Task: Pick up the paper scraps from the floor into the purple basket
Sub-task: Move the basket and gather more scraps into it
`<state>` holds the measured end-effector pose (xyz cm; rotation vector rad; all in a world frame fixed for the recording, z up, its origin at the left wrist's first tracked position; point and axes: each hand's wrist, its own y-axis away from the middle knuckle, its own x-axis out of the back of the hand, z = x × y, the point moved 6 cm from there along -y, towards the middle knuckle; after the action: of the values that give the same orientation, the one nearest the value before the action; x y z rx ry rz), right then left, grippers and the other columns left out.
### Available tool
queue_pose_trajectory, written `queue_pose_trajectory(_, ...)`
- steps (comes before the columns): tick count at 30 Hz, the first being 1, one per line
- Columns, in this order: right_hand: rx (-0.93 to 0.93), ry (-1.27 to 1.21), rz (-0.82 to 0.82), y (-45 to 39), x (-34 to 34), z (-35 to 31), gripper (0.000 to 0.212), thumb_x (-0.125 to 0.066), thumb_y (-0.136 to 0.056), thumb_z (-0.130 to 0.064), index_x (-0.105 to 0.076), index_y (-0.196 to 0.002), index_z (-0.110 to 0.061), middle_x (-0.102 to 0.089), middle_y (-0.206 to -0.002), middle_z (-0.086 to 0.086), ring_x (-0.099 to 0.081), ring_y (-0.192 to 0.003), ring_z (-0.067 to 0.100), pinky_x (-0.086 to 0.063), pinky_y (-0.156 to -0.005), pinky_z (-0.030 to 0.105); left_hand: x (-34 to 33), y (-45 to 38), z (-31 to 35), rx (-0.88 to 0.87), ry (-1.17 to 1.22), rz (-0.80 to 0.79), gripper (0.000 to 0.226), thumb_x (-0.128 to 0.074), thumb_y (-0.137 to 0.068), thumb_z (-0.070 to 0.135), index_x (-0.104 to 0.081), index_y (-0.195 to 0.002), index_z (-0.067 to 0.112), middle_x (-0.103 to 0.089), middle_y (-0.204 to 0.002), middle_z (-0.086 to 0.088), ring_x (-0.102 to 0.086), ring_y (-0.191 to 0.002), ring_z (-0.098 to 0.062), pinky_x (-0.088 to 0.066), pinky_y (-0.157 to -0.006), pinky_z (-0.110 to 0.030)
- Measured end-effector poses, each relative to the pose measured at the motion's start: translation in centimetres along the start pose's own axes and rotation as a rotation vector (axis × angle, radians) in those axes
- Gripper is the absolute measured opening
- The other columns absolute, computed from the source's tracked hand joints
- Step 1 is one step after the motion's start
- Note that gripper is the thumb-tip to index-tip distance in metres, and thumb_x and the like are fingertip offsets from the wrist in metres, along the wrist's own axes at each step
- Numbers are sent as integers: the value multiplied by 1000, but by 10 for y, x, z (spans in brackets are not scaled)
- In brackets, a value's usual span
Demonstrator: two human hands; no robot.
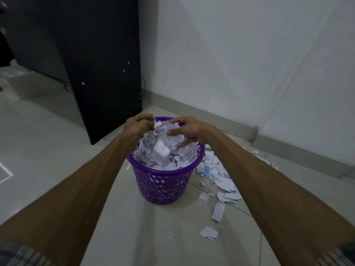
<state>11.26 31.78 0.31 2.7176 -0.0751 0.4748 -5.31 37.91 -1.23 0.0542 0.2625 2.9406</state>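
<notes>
Pale floor tiles (pixel 48 135): both hands, left hand (pixel 137 126) and right hand (pixel 189 130), clutch paper scraps (pixel 163 131) directly above the purple basket (pixel 161 187); loose scraps (pixel 221 181) lie lower right.

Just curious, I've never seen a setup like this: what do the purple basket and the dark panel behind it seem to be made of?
The purple basket looks like moulded plastic: glossy, with a regular grid of small holes in its wall and a smooth rolled rim. The dark panel seems to be laminated board, matt black with small pale dots like fitting caps; it could be painted wood, which the picture leaves open.
</notes>
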Motion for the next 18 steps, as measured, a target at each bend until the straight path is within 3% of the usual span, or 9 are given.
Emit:
queue_pose_trajectory(5,-41,117,4,11,16,3,60,-79,-82,-19,-55,-137,-17,-55,-128,14,-61,-103,27,-62,-61,37,2,1,3,-11,-11,12,29,-59,-90,4,-66,-116,14,-66,-102,-3,-66,-89,-14,-50,-57,-18)
queue_pose_trajectory(9,-9,167,89,15,39,9,41,-75,-86,-27,-64,-125,-19,-64,-118,11,-66,-89,19,-61,-59,29,-11,4,7,-45,-11,-29,17,-60,-91,11,-64,-106,18,-66,-107,-3,-66,-95,-19,-51,-70,-25)
queue_pose_trajectory(14,18,227,124,20,56,23,30,-71,-90,-26,-67,-119,-20,-70,-108,8,-69,-87,19,-58,-61,26,-43,10,4,-154,-161,-162,27,-63,-91,14,-65,-118,12,-64,-110,-2,-62,-96,-16,-47,-67,-21)
queue_pose_trajectory(18,7,193,164,27,73,32,30,-67,-93,-26,-66,-121,-18,-71,-111,3,-71,-90,18,-56,-63,25,-70,16,3,-234,-197,-218,23,-64,-91,14,-66,-114,14,-66,-102,4,-63,-97,-15,-47,-69,-19)
